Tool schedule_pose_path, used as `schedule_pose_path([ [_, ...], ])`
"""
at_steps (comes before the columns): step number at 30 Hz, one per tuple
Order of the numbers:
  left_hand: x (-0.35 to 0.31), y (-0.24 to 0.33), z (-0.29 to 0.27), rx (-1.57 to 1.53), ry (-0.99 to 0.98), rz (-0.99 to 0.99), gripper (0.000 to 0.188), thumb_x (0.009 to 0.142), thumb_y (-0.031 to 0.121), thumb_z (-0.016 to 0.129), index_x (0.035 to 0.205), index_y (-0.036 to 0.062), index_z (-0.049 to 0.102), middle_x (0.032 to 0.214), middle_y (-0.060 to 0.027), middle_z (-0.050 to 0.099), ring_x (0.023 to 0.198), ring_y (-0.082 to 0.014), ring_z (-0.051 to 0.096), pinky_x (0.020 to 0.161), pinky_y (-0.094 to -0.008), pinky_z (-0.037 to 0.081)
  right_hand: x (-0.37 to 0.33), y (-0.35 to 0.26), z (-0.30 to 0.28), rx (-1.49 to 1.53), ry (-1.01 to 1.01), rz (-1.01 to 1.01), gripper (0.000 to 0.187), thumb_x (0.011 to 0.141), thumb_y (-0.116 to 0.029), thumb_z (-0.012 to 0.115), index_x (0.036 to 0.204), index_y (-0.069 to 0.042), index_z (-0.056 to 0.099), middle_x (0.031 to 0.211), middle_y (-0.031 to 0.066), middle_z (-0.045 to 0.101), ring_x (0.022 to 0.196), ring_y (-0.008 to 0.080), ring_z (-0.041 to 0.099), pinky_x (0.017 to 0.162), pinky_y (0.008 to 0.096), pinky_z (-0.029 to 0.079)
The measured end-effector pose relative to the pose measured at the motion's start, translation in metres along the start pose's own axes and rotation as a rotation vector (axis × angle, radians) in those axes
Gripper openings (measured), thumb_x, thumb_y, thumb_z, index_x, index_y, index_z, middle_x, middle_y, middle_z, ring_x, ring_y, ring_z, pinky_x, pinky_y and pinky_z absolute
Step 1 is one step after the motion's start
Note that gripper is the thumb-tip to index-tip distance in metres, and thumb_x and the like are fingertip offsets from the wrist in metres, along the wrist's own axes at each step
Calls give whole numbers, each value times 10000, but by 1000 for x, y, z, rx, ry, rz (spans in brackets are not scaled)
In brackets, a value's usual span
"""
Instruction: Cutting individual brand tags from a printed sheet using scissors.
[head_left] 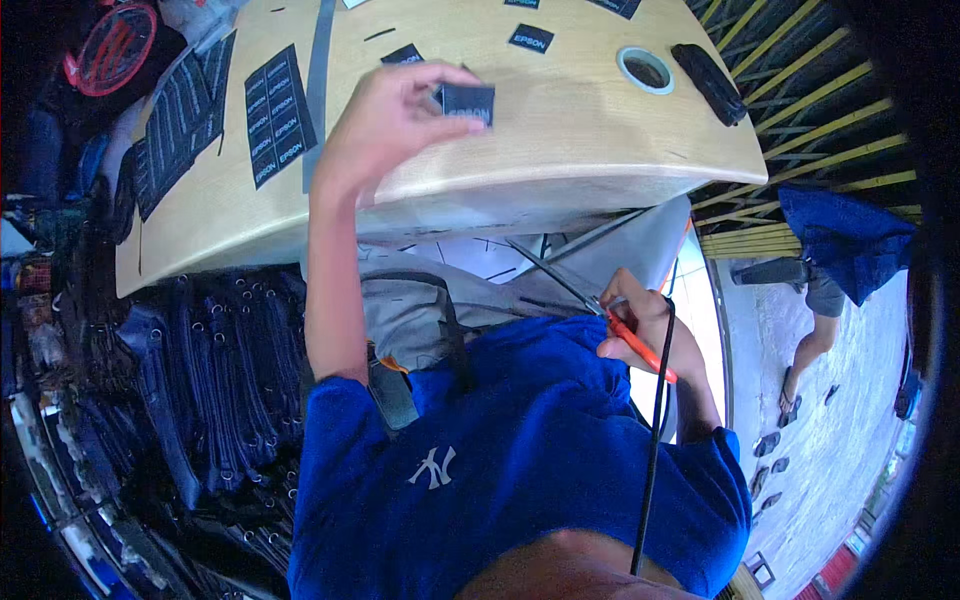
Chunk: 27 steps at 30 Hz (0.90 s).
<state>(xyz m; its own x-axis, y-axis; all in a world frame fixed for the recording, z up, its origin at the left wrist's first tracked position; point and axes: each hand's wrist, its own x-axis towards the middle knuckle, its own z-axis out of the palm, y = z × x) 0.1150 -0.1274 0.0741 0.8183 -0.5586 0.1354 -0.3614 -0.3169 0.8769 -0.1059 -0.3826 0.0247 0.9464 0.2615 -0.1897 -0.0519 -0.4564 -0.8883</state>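
Observation:
Above the table, my left hand [385, 125] pinches a small black label [466, 101] with pale lettering between thumb and fingers; the hand is slightly blurred. Down by my lap, my right hand [655, 335] grips a pair of scissors [641, 345] by the orange-red handles, the metal blades pointing up and to the left. A sheet of uncut black labels [279, 115] lies on the table left of my left hand. Beyond that hand lie loose cut labels, one [531, 39] to the right and another [402, 55] partly behind my fingers.
The pale wooden table [600, 140] has a curved front edge. More dark label sheets [185, 125], a tape roll [645, 70] and a black pouch [709, 84] rest on it. Dark blue straps [230, 380] hang at lower left. At right, another person's leg [815, 345] shows near a yellow folding gate [810, 100].

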Motion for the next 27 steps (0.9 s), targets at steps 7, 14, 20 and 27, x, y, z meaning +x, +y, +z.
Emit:
schedule_pose_path([
  [7,48,-19,-22,566,73,202,508,733,281,728,1165,41,608,937,-178,614,889,-277,586,777,-370,475,-6,9,-1,62,6,-20,747,669,-652,673,970,-15,424,553,30,442,499,108,433,464,257,315],
  [14,42,-8,15,859,278,-220,639,804,452,635,1236,-7,529,1142,-283,522,1143,-413,449,945,-452,387,-5,9,-8,101,-15,62,658,678,-502,764,964,-5,442,769,119,536,615,183,567,609,311,472],
  [20,62,-17,19,777,280,-82,568,813,388,650,1217,2,546,1128,-248,531,1114,-366,479,923,-409,403,0,15,2,95,-7,-2,746,658,-650,686,955,-15,430,682,79,504,613,157,522,567,291,407],
  [27,79,-31,-7,558,143,136,536,742,295,728,1178,20,581,1165,-237,504,1059,-366,508,932,-396,417,-5,20,1,159,17,-2,754,675,-674,658,955,-18,414,590,18,454,542,97,433,490,252,322],
])
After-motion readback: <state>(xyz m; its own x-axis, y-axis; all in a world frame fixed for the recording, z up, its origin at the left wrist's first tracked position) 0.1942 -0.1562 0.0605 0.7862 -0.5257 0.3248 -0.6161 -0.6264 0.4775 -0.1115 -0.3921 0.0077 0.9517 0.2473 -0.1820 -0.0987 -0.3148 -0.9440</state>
